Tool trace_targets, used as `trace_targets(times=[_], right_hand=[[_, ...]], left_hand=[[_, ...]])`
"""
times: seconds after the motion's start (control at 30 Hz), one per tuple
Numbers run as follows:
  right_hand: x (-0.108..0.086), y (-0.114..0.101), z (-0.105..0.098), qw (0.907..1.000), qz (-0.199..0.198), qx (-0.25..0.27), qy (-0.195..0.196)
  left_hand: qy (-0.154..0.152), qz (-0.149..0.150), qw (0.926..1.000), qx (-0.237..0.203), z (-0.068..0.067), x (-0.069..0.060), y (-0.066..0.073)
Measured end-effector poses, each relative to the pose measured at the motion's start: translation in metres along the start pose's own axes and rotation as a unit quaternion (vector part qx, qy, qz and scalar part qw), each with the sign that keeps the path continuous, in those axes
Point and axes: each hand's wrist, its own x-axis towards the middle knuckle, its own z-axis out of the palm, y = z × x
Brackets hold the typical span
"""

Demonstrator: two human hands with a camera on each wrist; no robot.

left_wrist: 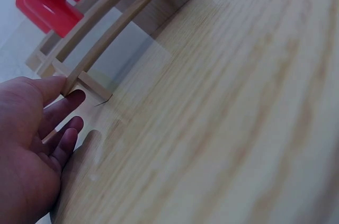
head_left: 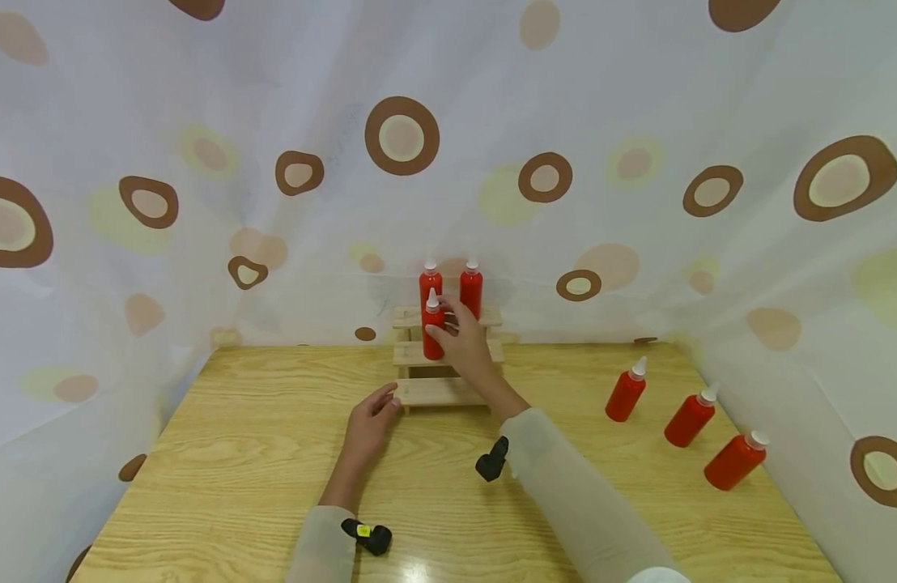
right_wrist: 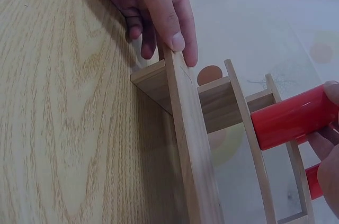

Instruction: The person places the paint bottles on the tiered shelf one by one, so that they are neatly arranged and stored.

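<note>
The fingers of the right hand (head_left: 465, 342) are curled around a red bottle (head_left: 431, 318), narrowed to its girth, with the thumb on the near side. The bottle is upright at the middle step of the wooden stand (head_left: 437, 392), toward the left, and its base appears to meet the plank; whether its weight rests there, I cannot tell. The left hand (head_left: 368, 421) pinches the left end of the lowest step between thumb and finger.

If the base sits too near the front edge, the bottle could tip forward on release. The stand looks light, so a slack left hand might let it slide under a push. Close behind, the left rear bottle (head_left: 430, 283) and right rear bottle (head_left: 471, 287) occupy the top step; a knuckle could knock either one.

Farther out, three other bottles (head_left: 627, 395) stand at the right of the desk (head_left: 274, 421), well clear of the right sleeve (head_left: 580, 494). A patterned sheet (head_left: 317, 81) hangs behind, limiting space beyond the stand.
</note>
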Motion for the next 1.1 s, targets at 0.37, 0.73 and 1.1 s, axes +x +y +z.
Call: trace_targets(times=[0.37,0.73,1.1], right_hand=[[-0.003,-0.001,-0.002,0.9997,-0.010,0.016,-0.014],[-0.019,-0.008,-0.035,0.9992,0.011,0.032,-0.020],[-0.068,-0.006,-0.100,0.9971,0.008,-0.076,0.002]], left_hand=[[-0.001,0.004,1.0000,0.004,0.002,-0.003,0.001],[-0.003,0.006,1.0000,0.000,0.004,-0.002,0.001],[0.001,0.013,0.9998,0.016,0.001,-0.003,0.001]])
